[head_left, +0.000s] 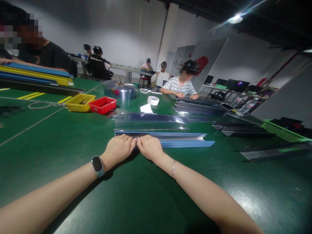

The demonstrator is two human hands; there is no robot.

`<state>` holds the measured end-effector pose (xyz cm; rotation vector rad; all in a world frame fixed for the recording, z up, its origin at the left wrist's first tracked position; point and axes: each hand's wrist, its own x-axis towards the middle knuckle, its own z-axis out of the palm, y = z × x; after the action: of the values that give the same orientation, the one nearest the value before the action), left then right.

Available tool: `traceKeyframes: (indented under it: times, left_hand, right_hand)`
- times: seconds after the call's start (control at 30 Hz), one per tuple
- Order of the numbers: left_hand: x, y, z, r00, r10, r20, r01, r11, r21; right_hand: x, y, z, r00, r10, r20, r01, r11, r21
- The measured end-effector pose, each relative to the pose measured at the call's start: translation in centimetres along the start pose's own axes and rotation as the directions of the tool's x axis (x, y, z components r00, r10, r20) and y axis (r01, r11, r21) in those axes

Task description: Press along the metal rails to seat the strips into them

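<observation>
A long blue channel-shaped strip [185, 144] lies crosswise on the green table, its pale inner side showing to the right. My left hand [120, 147] is closed over the strip's left part, fingers curled over its near edge. Close beside it, my right hand [149, 147] grips the same strip, and the two thumbs almost meet. What the fingertips press on is hidden. Just beyond the strip lie clear plastic strips [156, 125], flat on the table.
Beyond are a yellow bin [80, 107], a red bin [103, 110], a tape roll [153, 100] and a large clear coil [120, 91]. Dark strips [243, 130] and a green basket [280, 131] lie right. Blue and yellow strips [36, 73] lie left. A co-worker [181, 85] sits opposite.
</observation>
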<state>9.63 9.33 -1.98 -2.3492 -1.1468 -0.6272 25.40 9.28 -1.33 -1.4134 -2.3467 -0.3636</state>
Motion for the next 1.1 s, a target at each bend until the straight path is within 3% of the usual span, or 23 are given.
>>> traceKeyframes:
  times: [0.6, 1.1]
  left_hand:
    - [0.0, -0.1, 0.1, 0.999, -0.040, -0.037, 0.037, 0.997, -0.066]
    - [0.1, -0.1, 0.1, 0.999, -0.035, -0.005, 0.035, 0.999, -0.025]
  right_hand:
    - [-0.1, -0.5, 0.0, 0.998, 0.058, -0.020, -0.059, 0.997, -0.044]
    - [-0.2, 0.5, 0.3, 0.998, 0.017, -0.065, -0.020, 0.999, -0.050]
